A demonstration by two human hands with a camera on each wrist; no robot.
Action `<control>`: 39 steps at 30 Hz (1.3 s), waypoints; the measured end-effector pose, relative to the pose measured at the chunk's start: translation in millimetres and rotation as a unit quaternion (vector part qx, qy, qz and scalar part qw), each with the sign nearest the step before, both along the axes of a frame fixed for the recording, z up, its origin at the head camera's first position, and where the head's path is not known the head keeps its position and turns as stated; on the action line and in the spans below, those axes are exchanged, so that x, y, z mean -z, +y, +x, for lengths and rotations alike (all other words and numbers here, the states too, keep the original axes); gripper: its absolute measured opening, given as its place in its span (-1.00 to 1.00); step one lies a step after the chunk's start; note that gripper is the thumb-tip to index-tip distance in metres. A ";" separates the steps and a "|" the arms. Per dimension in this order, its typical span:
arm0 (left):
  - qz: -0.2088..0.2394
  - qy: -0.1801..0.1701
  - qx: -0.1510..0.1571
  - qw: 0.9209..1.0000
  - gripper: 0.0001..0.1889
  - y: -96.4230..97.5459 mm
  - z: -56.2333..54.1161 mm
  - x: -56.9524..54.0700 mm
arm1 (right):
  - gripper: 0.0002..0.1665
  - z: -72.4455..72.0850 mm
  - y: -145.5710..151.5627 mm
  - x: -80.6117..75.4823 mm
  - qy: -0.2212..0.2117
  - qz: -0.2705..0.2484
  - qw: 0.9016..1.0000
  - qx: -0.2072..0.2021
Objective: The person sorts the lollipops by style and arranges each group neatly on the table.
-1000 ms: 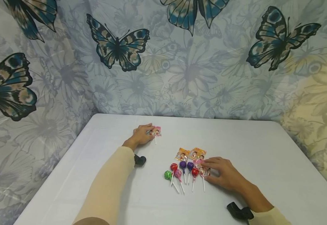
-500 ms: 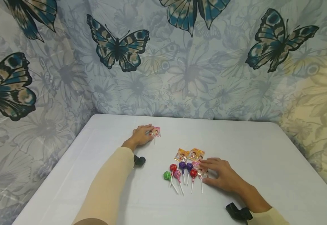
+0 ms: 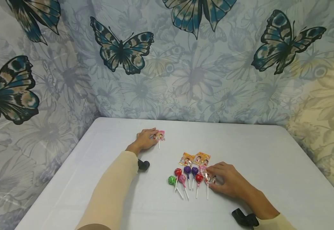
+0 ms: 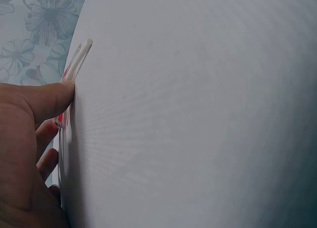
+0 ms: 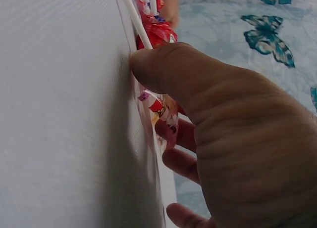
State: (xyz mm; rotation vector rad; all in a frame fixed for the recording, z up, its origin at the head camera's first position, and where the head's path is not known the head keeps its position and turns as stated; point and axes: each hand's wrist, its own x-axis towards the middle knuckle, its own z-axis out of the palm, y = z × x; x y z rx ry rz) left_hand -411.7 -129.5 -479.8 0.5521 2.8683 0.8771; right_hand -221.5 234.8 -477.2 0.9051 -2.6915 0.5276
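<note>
At the far left of the table, my left hand (image 3: 145, 139) grips a flat pink-wrapped lollipop (image 3: 161, 135) by its left side, the white stick pointing toward me. In the left wrist view the thumb (image 4: 54, 100) lies over the wrapper by the stick. My right hand (image 3: 230, 180) holds another pink-wrapped lollipop (image 3: 207, 176) by the right edge of its clear wrapper, thumb and fingers on either side. This one lies at the right end of a group of lollipops: a green one (image 3: 171, 180), red ones (image 3: 178, 172), a round pink one (image 3: 182, 179) and purple ones (image 3: 187, 170).
Two orange-wrapped lollipops (image 3: 202, 158) lie behind the group. The white table (image 3: 270, 166) reaches back to a butterfly-patterned cloth (image 3: 189, 80). Black wrist cameras (image 3: 245, 218) sit on both forearms, close over the tabletop.
The head view shifts slightly. Both hands stay at their lollipops, and the right fingers move a little at the wrapper.
</note>
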 end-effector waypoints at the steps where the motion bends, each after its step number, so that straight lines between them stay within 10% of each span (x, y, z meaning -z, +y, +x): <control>1: 0.000 0.000 0.000 1.000 -0.42 0.1 0.1 -0.4 | -0.43 0.1 0.3 0.0 0.003 -0.002 1.000 -0.003; 22: 0.000 0.005 -0.002 1.000 -0.41 1.5 1.1 1.6 | -0.39 -4.4 3.5 -13.4 0.074 -0.030 0.997 -0.015; 39: -0.010 -0.003 -0.004 1.000 -0.40 2.6 1.7 0.2 | -0.37 -56.4 -7.7 -42.5 0.074 -0.072 0.992 -0.071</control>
